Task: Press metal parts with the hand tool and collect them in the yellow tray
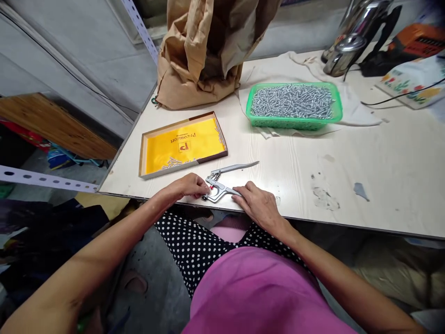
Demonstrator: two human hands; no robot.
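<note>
Near the table's front edge lies a pair of grey hand pliers (219, 189) with a coil spring, its two handles spread apart. My right hand (259, 204) has its fingers closed on the lower handle. At the jaw end, my left hand (194, 185) is pinched together beside a small red part; what its fingertips hold, if anything, is too small to make out. Just behind my left hand is a shallow box (184, 139) with a yellow bottom, and small silver metal pieces (173, 162) are heaped along its near side and right end.
A green plastic basket (294, 124) full of small silver metal pieces stands on a white cloth at the back. Behind the shallow box is a brown paper bag (198, 88). A metal kettle (347, 46) and an orange-and-black tool (413, 44) occupy the back right.
</note>
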